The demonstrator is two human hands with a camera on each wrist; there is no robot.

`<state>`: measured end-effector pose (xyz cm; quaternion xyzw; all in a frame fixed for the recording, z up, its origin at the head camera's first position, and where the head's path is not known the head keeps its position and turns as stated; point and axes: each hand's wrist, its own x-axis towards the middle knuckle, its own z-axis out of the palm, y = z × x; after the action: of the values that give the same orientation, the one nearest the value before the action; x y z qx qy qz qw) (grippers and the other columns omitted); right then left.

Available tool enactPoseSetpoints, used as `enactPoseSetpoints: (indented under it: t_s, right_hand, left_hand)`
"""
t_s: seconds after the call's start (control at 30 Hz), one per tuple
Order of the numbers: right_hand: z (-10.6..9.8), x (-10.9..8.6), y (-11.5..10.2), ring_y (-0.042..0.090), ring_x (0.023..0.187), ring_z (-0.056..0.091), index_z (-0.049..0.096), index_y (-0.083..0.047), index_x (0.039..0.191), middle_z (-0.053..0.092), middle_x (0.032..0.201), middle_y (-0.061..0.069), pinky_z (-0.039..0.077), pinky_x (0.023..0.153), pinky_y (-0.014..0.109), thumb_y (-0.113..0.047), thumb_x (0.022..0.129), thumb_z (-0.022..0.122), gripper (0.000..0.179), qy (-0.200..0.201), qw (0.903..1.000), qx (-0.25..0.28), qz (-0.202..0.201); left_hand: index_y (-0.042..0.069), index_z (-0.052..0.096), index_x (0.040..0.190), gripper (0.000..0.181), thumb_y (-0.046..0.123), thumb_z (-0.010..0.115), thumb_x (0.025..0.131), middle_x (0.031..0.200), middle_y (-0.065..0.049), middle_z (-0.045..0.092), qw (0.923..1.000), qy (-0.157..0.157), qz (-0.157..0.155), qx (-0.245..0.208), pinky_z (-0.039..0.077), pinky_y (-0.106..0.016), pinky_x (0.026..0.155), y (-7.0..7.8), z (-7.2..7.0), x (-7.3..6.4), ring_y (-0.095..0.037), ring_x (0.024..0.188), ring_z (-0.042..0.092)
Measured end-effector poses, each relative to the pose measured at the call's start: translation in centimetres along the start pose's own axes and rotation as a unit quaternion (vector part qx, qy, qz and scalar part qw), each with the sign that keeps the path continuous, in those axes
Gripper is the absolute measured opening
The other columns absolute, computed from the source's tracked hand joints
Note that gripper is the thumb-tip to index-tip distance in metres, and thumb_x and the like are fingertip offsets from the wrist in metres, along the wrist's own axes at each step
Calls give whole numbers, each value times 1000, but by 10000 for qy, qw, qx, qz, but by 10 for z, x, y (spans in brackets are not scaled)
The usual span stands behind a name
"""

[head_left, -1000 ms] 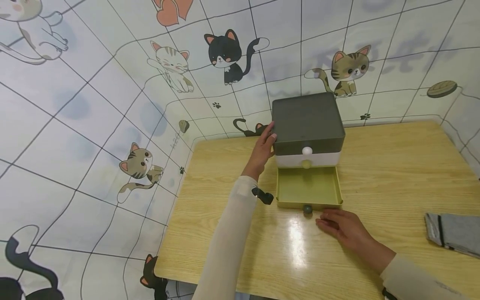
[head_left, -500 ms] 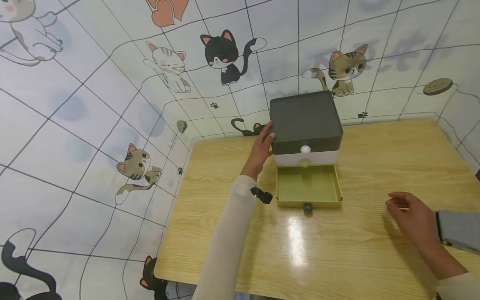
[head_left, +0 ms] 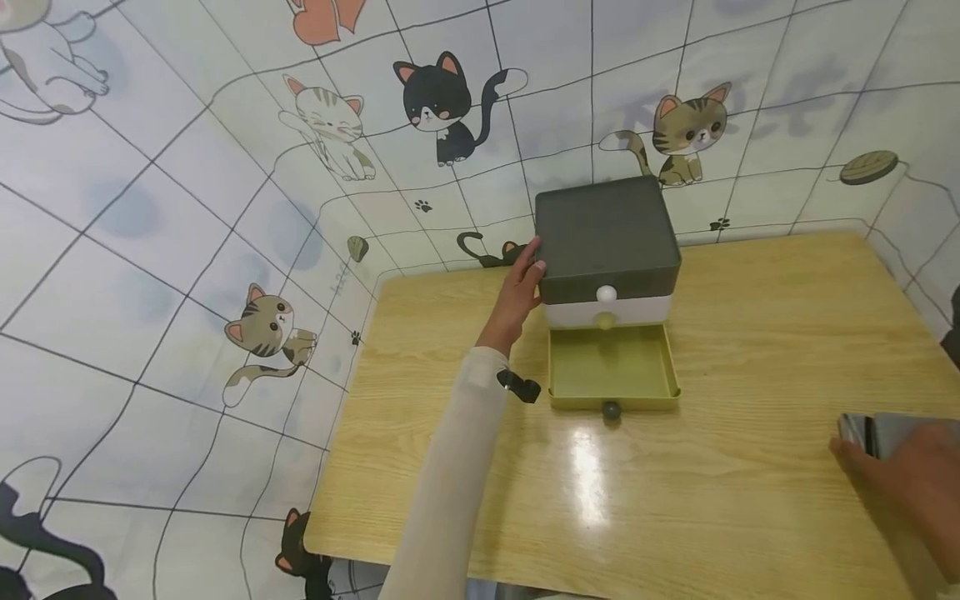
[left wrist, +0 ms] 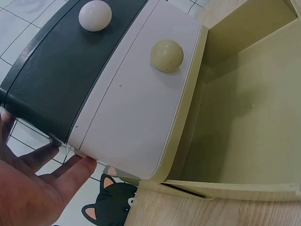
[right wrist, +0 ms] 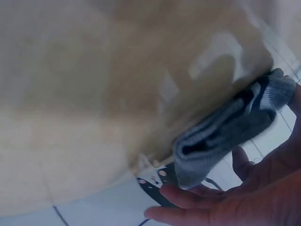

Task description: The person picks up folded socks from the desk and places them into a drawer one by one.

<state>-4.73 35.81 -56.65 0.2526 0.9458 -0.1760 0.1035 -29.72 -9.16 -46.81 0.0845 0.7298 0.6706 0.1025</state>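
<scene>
A small drawer chest [head_left: 607, 237] with a dark grey top stands near the wall; its olive bottom drawer [head_left: 613, 367] is pulled out and holds nothing. My left hand [head_left: 514, 307] touches the chest's left side with extended fingers, and in the left wrist view its fingertips [left wrist: 87, 165] rest by the white middle tier [left wrist: 129, 94]. At the right of the table, my right hand [head_left: 918, 487] reaches over folded grey socks [head_left: 891, 427]. The right wrist view has the socks between the thumb and the spread, fairly straight fingers [right wrist: 188, 197].
Everything stands on a light wood table [head_left: 720, 500], which meets a wall covering [head_left: 570, 108] printed with cartoon cats. A dark object [head_left: 952, 333] shows at the right edge. Round knobs stick out from the drawer fronts, a dark one [head_left: 611, 411] on the olive drawer.
My right hand has moved right, from beside the olive drawer's front over to the grey socks. The left hand stays against the chest.
</scene>
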Motion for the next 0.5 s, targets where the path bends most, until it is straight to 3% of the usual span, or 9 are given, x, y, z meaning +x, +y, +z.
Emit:
enactPoseSetpoints:
  t_s: [0.03, 0.07, 0.23, 0.37, 0.5]
  right_hand:
    - [1, -2, 2, 56, 80, 48, 17, 39, 114, 38, 92, 50, 45, 78, 60, -52, 86, 62, 106, -132, 9998, 29, 114]
    - [1, -3, 5, 57, 84, 47, 8, 37, 121, 34, 97, 51, 46, 69, 57, -59, 83, 61, 117, -286, 9992, 6, 265]
    - [10, -8, 16, 56, 77, 50, 16, 34, 114, 36, 85, 44, 47, 62, 53, -61, 81, 65, 112, -368, 9993, 0, 114]
    - [13, -10, 18, 63, 87, 45, 15, 26, 116, 32, 96, 50, 44, 67, 59, -59, 79, 69, 107, -696, 9975, 56, 81]
    - [14, -12, 17, 66, 93, 37, 22, 21, 115, 33, 101, 48, 36, 73, 64, -46, 83, 71, 89, -230, 9988, 247, -365]
  left_hand:
    - [58, 35, 139, 44, 52, 48, 97, 148, 8, 35, 10000, 54, 41, 1, 41, -50, 101, -4, 0, 2, -15, 132, 40]
    - [58, 35, 139, 44, 51, 48, 98, 147, 8, 35, 10000, 66, 48, -5, 41, -49, 101, -4, 0, 1, -16, 132, 41]
    - [58, 35, 139, 43, 51, 48, 98, 147, 8, 35, 10000, 45, 39, -33, 41, -49, 101, -5, -1, -1, -15, 131, 41]
    - [57, 35, 140, 44, 52, 48, 97, 147, 9, 35, 10000, 55, 51, -8, 41, -50, 101, -4, -2, -3, -16, 132, 40]
    - [55, 34, 141, 46, 52, 48, 97, 147, 9, 35, 10000, -10, 81, -2, 41, -50, 101, -3, -2, -5, -16, 132, 41]
